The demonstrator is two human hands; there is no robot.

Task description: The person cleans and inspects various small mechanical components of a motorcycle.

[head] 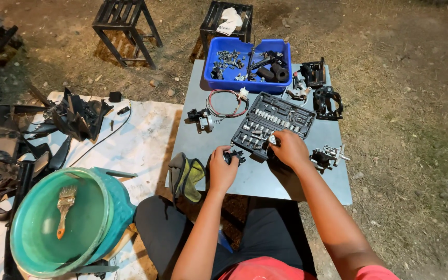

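Black part (234, 155): long axis left-right, gripped by left hand (221, 171) fingers.
Right hand (288, 148): fingers clenched on small silver piece (272, 139).
Socket case (273, 124): open, black, on bench (265, 179).

This is an open-air repair spot set up on bare ground with patchy dry grass. A grey sheet-metal counter (265, 181) carries an open socket set case (273, 124), a blue bin (213, 62) of bolts and small parts, and loose engine pieces. Black plastic panels (79, 116) lie on a white ground sheet (141, 145) beside a green basin (32, 228) holding a paintbrush (64, 207).
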